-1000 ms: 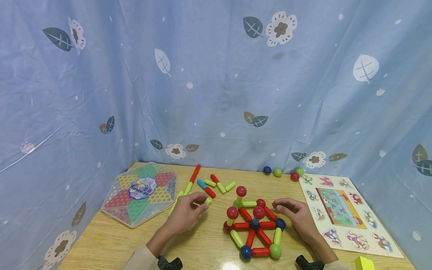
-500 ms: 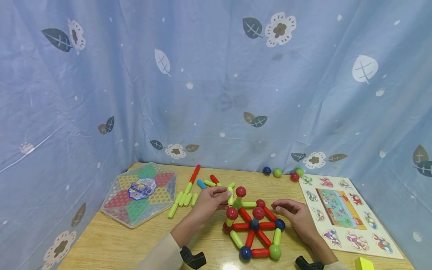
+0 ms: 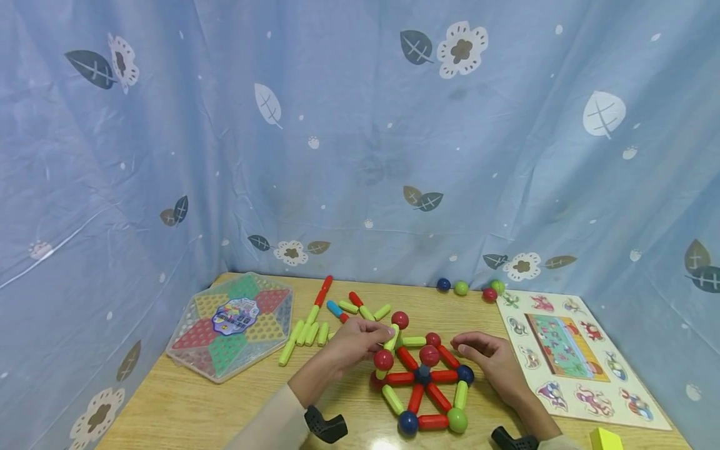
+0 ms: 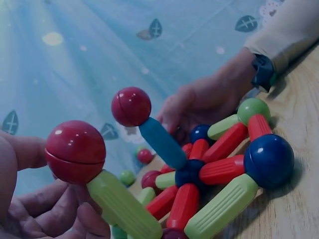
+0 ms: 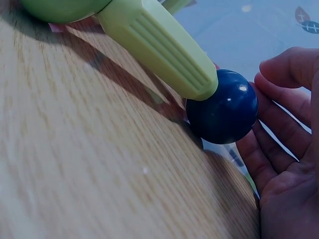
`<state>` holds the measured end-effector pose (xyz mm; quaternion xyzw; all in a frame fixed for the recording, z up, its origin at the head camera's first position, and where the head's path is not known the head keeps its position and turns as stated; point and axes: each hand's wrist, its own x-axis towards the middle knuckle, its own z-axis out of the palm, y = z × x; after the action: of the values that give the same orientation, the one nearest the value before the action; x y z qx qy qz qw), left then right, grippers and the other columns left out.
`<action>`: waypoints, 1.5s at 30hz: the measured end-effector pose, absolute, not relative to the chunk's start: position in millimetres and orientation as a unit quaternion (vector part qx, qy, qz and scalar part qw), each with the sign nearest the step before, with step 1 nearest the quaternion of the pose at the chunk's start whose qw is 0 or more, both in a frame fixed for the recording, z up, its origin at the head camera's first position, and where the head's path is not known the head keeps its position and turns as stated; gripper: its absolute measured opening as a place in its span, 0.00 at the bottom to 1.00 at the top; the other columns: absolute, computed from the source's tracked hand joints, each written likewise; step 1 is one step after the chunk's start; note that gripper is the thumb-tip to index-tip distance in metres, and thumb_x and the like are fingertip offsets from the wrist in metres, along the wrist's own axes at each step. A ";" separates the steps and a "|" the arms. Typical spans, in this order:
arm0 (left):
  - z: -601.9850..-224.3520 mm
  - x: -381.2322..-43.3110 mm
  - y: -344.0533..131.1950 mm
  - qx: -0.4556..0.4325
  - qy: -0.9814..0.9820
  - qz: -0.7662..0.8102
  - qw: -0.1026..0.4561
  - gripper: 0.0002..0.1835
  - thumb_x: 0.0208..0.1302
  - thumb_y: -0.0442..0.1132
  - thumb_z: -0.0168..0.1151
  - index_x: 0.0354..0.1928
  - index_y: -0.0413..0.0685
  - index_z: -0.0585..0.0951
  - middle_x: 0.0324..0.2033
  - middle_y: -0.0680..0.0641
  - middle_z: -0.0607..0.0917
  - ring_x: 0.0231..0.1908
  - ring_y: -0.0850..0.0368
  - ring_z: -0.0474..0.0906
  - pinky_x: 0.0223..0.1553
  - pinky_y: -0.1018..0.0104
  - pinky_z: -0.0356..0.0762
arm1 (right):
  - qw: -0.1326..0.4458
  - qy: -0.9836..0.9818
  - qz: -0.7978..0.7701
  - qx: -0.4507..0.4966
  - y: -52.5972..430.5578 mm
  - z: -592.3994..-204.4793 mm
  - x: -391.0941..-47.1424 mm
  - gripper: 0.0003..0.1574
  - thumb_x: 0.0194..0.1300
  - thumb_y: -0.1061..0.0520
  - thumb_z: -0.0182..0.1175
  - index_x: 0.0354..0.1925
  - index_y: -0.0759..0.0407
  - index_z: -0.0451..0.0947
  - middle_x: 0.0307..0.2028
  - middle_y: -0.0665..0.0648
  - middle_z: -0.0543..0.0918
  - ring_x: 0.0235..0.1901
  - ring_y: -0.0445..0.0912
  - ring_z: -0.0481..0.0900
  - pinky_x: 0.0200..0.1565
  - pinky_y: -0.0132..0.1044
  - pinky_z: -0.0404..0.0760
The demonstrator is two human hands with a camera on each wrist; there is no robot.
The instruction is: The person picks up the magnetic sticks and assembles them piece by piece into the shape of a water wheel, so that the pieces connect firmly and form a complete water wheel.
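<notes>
My left hand [image 3: 354, 345] pinches a light green magnetic rod [image 3: 392, 337], slanted between two raised red balls, the near one [image 3: 384, 360] and the far one [image 3: 400, 320]. In the left wrist view, the near red ball [image 4: 76, 152] tops a green rod [image 4: 124, 206] with fingers close behind it; the pinched rod is hidden there. Below is a ball-and-rod frame with red spokes [image 3: 400, 378] round a dark blue hub [image 3: 423, 375]. A third red ball [image 3: 429, 355] stands over the hub on a blue rod [image 4: 163, 143]. My right hand [image 3: 492, 362], fingers loosely bent, is beside a dark blue corner ball [image 5: 222, 107].
Several loose green rods [image 3: 311, 332] and red ones [image 3: 324, 291] lie left and behind. Loose balls [image 3: 461, 288] sit at the back edge. A hexagonal Chinese checkers board [image 3: 232, 325] is at left, an animal puzzle board [image 3: 585, 369] at right, a yellow block [image 3: 606, 439] front right.
My left hand has carried the green rod rightward from beside the loose rods to the raised red balls, and the rod has turned to a slant. The right hand has stayed in place.
</notes>
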<state>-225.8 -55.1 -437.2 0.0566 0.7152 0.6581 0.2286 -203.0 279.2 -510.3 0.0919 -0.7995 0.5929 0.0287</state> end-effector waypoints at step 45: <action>-470.4 -286.6 -144.7 0.316 0.891 0.321 0.063 0.12 0.68 0.33 0.76 0.52 0.48 0.93 0.45 0.51 0.93 0.43 0.60 0.87 0.47 0.64 0.87 | 0.024 -0.793 0.599 0.109 280.8 -512.6 -204.2 0.13 0.80 0.60 0.65 0.55 0.67 0.87 0.50 0.66 0.92 0.47 0.39 0.91 0.49 0.31 0.88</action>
<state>-286.6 -144.7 -470.4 0.3158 0.8907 0.3209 0.0627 -204.2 280.8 -512.6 0.1091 -0.7930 0.5989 0.0242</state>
